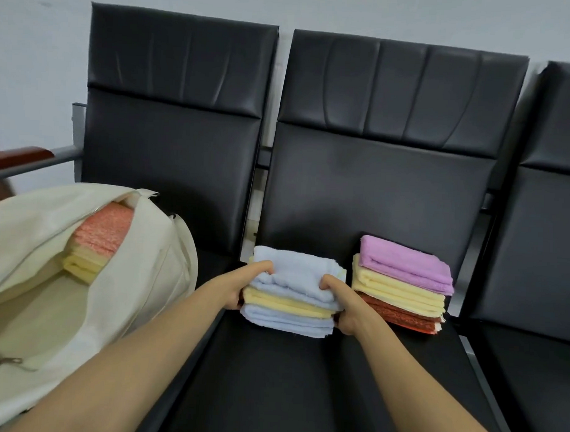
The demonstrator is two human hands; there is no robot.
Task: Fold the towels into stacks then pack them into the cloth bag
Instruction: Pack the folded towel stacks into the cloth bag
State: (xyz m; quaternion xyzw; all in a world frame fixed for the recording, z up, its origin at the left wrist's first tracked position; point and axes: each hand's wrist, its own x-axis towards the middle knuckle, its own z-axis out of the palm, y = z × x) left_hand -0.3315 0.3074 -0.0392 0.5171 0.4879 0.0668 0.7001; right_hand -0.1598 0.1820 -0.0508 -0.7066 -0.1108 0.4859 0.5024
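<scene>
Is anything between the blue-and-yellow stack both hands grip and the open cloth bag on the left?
Nothing visible. Left hand and right hand grip the stack; only black seat lies between it and the open cloth bag. One packed stack sits deep inside.

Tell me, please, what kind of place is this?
Probably a waiting area: linked black padded seats stand in a row on a metal frame, with a wood-topped armrest at the end and a plain white wall behind.
</scene>
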